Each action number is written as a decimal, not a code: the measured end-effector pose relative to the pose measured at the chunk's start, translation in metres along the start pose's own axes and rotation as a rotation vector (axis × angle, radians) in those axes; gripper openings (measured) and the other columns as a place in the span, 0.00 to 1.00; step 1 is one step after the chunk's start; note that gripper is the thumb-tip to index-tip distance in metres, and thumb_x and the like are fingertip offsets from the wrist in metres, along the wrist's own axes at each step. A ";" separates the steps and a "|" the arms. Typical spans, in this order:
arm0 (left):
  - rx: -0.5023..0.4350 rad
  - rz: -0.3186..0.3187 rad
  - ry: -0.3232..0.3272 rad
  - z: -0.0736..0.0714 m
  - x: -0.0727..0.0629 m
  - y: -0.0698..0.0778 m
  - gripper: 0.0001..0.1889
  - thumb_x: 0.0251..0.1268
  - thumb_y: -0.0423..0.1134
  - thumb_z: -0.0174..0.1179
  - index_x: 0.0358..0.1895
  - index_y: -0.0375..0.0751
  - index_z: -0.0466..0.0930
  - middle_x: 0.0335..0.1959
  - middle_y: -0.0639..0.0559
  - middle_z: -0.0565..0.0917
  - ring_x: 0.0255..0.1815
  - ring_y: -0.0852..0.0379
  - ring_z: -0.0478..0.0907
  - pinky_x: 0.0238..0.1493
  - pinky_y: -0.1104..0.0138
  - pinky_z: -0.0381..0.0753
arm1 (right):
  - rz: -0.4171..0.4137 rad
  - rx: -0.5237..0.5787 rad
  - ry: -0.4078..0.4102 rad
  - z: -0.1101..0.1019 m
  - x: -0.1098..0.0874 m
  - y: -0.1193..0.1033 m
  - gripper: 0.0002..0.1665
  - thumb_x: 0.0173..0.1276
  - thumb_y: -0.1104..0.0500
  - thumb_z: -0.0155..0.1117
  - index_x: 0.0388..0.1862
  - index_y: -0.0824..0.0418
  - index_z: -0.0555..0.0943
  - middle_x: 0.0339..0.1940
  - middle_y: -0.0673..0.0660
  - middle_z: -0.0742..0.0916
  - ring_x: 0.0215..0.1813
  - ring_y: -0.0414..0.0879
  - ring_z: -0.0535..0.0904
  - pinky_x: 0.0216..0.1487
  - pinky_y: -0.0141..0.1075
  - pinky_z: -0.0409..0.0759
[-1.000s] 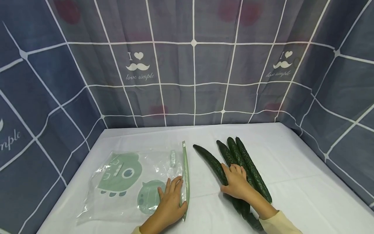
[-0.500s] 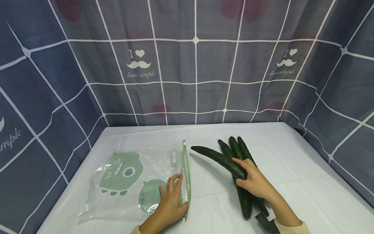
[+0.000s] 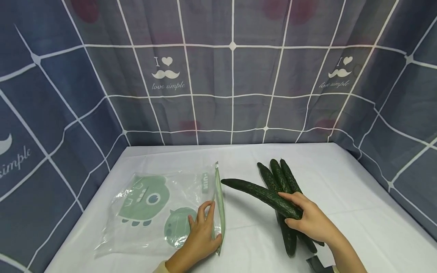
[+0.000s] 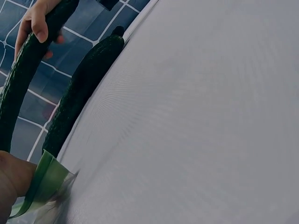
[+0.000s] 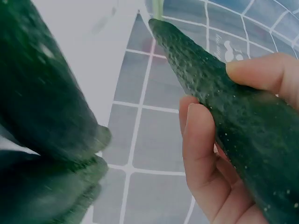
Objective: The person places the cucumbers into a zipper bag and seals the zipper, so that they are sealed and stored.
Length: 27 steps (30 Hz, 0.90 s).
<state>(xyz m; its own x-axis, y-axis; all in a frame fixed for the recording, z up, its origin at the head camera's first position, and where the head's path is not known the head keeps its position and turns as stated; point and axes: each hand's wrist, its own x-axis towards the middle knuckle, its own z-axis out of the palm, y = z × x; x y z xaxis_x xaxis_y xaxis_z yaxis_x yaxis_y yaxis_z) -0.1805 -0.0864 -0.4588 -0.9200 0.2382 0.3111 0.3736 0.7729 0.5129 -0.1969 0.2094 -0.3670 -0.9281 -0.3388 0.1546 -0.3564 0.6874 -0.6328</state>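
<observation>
**Right-hand grip (image 3: pixel 312 218) holds a cucumber (image 3: pixel 263 195) up beside a resealable plastic bag (image 3: pixel 158 223)**

The right-hand grip, right of the bag, pinches the near part of the cucumber between thumb and fingers. The long, slightly curved fruit hangs raised over the white-covered bench (image 3: pixel 358 212), its far tip just beside the bag's green zip strip (image 3: pixel 220 201) in the head view.

The left-hand grip (image 3: pixel 201 235) rests on the bag's right side, fingers and thumb spread, the thumb at the zip strip. The left-wrist view shows the strip bowed out around part of that hand. Green cartoon prints (image 3: pixel 143 199) mark the bag, which lies flat.

Right of the bag, partly beneath the raised cucumber, three more cucumbers (image 3: pixel 280 176) lie fanned together. Beyond the bag hangs dark checked fabric (image 3: pixel 208 76) with white moustache prints (image 3: pixel 165 74).
</observation>
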 end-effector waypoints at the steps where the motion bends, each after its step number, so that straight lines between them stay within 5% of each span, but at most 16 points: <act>1: 0.000 0.000 0.004 0.000 0.000 0.000 0.45 0.39 0.35 0.66 0.66 0.28 0.54 0.62 0.38 0.55 0.60 0.33 0.65 0.45 0.24 0.48 | -0.010 -0.016 0.004 -0.002 0.000 0.000 0.39 0.47 0.65 0.69 0.62 0.55 0.70 0.48 0.48 0.77 0.57 0.54 0.71 0.51 0.54 0.71; 12: 0.001 0.006 0.022 0.001 0.000 0.001 0.45 0.39 0.35 0.66 0.66 0.27 0.55 0.62 0.38 0.55 0.57 0.33 0.68 0.44 0.24 0.49 | -0.165 -0.085 -0.143 -0.035 0.021 -0.014 0.35 0.48 0.64 0.66 0.60 0.56 0.72 0.43 0.48 0.77 0.39 0.36 0.69 0.37 0.29 0.70; 24: 0.007 0.028 -0.008 -0.001 -0.002 0.006 0.46 0.41 0.33 0.66 0.67 0.29 0.52 0.64 0.38 0.53 0.63 0.29 0.58 0.44 0.24 0.49 | -0.125 0.035 -0.226 0.003 0.054 -0.002 0.33 0.50 0.59 0.67 0.59 0.54 0.73 0.45 0.52 0.79 0.37 0.39 0.71 0.36 0.29 0.71; 27: 0.019 0.054 0.000 -0.001 -0.003 0.009 0.46 0.40 0.32 0.66 0.67 0.30 0.52 0.64 0.39 0.54 0.64 0.26 0.54 0.44 0.23 0.49 | -0.139 0.058 -0.243 0.015 0.061 0.003 0.33 0.51 0.59 0.67 0.59 0.57 0.73 0.51 0.54 0.80 0.43 0.42 0.73 0.42 0.33 0.73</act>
<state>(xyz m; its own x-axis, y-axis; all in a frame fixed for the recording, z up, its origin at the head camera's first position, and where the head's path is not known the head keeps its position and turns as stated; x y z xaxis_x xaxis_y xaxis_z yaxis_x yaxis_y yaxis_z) -0.1741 -0.0810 -0.4539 -0.8986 0.2803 0.3376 0.4205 0.7699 0.4801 -0.2524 0.1808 -0.3709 -0.8150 -0.5763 0.0611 -0.4654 0.5880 -0.6615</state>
